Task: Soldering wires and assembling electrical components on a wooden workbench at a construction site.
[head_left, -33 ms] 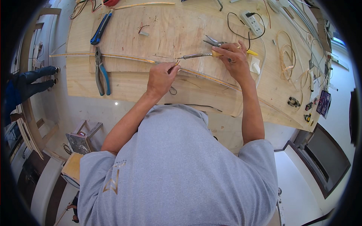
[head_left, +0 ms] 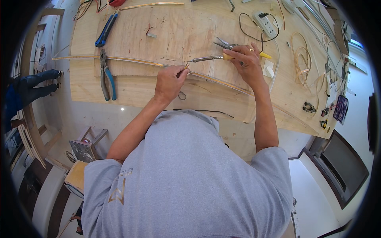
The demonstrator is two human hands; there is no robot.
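Observation:
My right hand [head_left: 247,63] grips a soldering iron [head_left: 208,58] by its pale handle, the metal shaft pointing left. Its tip comes very close to the fingertips of my left hand [head_left: 171,82]; whether it touches anything there I cannot tell. Pinched in those left fingers is a thin, wire-like piece [head_left: 187,66], mostly hidden. A long narrow strip [head_left: 216,80] with a yellow-orange band runs beneath, past my left hand. Beyond the iron, beside my right hand, lie pliers [head_left: 224,43], partly covered by it.
On the plywood tabletop [head_left: 137,88], combination pliers [head_left: 106,77] lie across the strip's left part, with a blue utility knife [head_left: 106,29] above. A white power strip [head_left: 266,24] with a black cord and a coiled strip [head_left: 302,59] are at right. A person's legs [head_left: 37,81] show far left.

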